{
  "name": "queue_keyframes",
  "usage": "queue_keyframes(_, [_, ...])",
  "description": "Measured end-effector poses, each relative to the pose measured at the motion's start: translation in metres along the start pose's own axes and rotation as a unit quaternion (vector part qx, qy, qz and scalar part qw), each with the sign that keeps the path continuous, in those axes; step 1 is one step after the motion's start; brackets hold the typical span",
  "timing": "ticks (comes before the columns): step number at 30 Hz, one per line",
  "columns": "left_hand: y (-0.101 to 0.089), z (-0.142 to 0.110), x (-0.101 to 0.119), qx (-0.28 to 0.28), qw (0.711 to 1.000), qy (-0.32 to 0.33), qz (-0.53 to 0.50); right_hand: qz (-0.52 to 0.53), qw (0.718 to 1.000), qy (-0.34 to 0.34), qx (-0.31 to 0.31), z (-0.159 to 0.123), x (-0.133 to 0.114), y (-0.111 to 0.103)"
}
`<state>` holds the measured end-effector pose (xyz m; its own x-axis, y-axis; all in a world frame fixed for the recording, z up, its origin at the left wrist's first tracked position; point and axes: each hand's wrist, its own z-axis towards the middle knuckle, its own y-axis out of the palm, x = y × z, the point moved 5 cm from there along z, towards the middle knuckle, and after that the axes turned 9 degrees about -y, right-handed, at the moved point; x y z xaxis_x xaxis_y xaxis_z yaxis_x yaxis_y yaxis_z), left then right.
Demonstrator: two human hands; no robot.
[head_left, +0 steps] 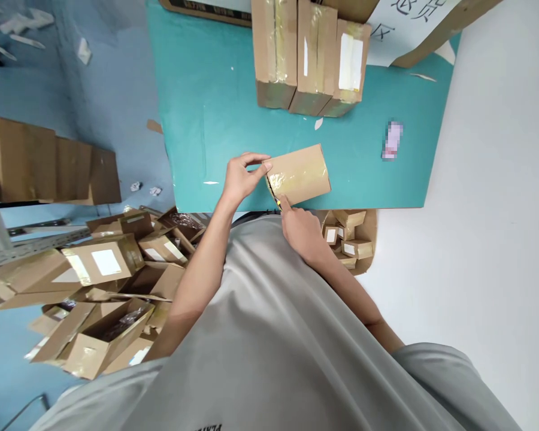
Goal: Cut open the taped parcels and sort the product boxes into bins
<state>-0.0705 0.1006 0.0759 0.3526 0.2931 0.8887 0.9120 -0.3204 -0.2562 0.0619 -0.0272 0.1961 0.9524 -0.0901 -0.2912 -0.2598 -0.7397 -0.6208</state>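
A small brown cardboard box (300,173) with shiny tape over it lies near the front edge of the teal table. My left hand (242,176) grips its upper left corner, the thumb on top and the fingers bent around the far side. At the box's lower left corner, my right hand (300,227) is closed around a yellow box cutter (279,204), most of which the fingers hide. The index finger points along the tool, against the box. A dark slit runs along the box's left edge between both hands.
Three taped boxes (312,60) stand at the back of the teal table (206,120). A blurred pinkish object (391,140) lies on the right. Opened cartons (112,329) pile up on the floor at left; a carton of small boxes (353,239) is below the table edge.
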Motion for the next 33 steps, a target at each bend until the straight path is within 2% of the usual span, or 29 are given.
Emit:
queue_keyframes(2, [-0.001,-0.002,0.001,0.003,1.000,0.005,0.001,0.039,0.997,-0.013,0.064,-0.006,0.020,-0.004])
queue_keyframes(3, [-0.001,-0.002,0.001,0.002,1.000,0.009,0.003,0.059,0.991,-0.008,0.118,-0.009,0.035,-0.007])
queue_keyframes(6, [-0.003,0.001,0.001,-0.005,1.000,0.017,0.012,0.102,0.942,0.054,0.315,-0.012,0.089,-0.019])
queue_keyframes(8, [-0.004,0.004,0.002,-0.010,1.000,0.019,0.022,0.128,0.914,0.079,0.376,-0.007,0.117,-0.017])
queue_keyframes(10, [-0.004,0.006,0.007,-0.013,0.999,0.026,0.041,0.149,0.911,0.080,0.375,0.001,0.131,-0.011])
queue_keyframes(13, [0.009,0.001,0.026,-0.014,0.992,0.074,0.103,0.143,0.926,0.079,0.340,0.005,0.132,0.000])
queue_keyframes(15, [0.030,-0.009,0.044,-0.041,0.978,0.130,0.156,0.135,0.932,0.089,0.323,0.002,0.129,0.004])
queue_keyframes(17, [0.058,-0.021,0.058,-0.100,0.957,0.184,0.200,0.139,0.933,0.098,0.316,-0.002,0.128,0.006])
queue_keyframes(19, [0.084,-0.032,0.066,-0.158,0.936,0.219,0.226,0.147,0.933,0.094,0.316,-0.007,0.128,0.005])
queue_keyframes(21, [0.099,-0.037,0.067,-0.183,0.925,0.233,0.238,0.152,0.933,0.076,0.316,-0.009,0.128,0.003])
queue_keyframes(25, [0.104,-0.035,0.061,-0.175,0.926,0.234,0.238,0.141,0.947,0.053,0.283,-0.007,0.125,-0.003])
queue_keyframes(33, [0.101,-0.032,0.059,-0.175,0.934,0.226,0.216,0.096,0.966,0.085,0.226,0.004,0.118,-0.021])
